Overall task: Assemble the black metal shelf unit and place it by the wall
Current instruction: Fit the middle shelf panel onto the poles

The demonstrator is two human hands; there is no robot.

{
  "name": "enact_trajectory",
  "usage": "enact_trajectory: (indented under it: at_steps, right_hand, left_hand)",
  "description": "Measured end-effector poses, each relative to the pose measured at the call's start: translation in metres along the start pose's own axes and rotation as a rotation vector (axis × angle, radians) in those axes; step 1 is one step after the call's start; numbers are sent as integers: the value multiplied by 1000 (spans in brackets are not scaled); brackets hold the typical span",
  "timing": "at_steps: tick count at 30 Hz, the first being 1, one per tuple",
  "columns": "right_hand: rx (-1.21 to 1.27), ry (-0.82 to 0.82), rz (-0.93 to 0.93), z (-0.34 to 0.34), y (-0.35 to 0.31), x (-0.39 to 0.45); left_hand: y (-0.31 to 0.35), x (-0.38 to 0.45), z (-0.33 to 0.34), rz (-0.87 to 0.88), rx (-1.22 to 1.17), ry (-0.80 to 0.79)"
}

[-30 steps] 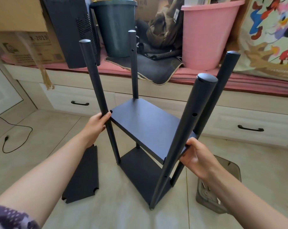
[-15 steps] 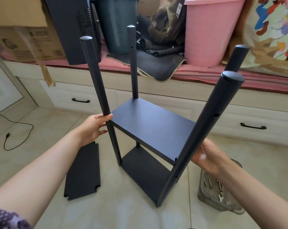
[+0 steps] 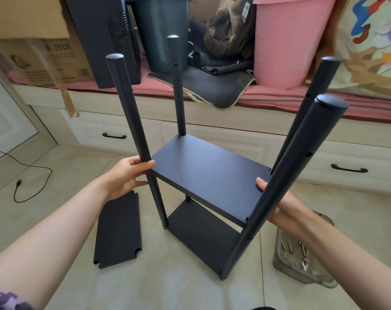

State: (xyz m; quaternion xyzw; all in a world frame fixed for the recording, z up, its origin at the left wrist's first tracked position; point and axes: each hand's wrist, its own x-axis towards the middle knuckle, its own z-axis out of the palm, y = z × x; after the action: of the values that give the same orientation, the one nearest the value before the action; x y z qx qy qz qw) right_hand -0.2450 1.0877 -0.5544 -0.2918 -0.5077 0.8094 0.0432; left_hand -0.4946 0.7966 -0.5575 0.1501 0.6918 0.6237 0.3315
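The black shelf unit (image 3: 208,173) stands on the tiled floor with two shelves fitted between four upright poles. My left hand (image 3: 127,177) grips the near-left pole (image 3: 132,121) at the level of the upper shelf, thumb in front and fingers behind. My right hand (image 3: 286,211) holds the upper shelf's right edge beside the near-right pole (image 3: 286,175), which hides part of the palm; its thumb lies on top of the shelf. A loose black shelf panel (image 3: 118,231) lies flat on the floor to the left of the unit.
A clear plastic container (image 3: 302,274) with screws and a small wrench sits on the floor at the right. Behind the unit runs a low bench with drawers (image 3: 114,130), carrying a pink bucket (image 3: 286,41), a dark bin (image 3: 161,32) and cardboard boxes (image 3: 44,57). A black cable (image 3: 31,173) lies at the left.
The near-right pole has swung rightward away from me and the unit stands squarer. My right hand shifted from the pole to the upper shelf's edge, thumb now on top. The left hand stays.
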Motion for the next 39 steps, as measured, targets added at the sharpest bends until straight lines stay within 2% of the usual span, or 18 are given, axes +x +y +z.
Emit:
enact_trajectory:
  at_steps: [7, 13, 19, 25, 34, 39]
  right_hand:
    - [-24, -51, 47, -13, -10, 3]
    - [-54, -69, 106, -20, -20, 9]
    - [-24, 32, 107, -34, -12, 21]
    - [-130, 19, 82, -42, -5, 23]
    - [-126, -37, -45, -45, -4, 30]
    - [-177, -39, -8, -49, -8, 37]
  left_hand:
    - [-2, -7, -6, 2, 110, -89]
    - [-5, -17, 6, 55, 110, -11]
    - [-21, -29, 11, 134, 130, 41]
    - [-20, -30, 17, 131, 242, 25]
    - [-10, -34, 23, 79, 291, 40]
    - [-2, -33, 30, 153, 451, -13]
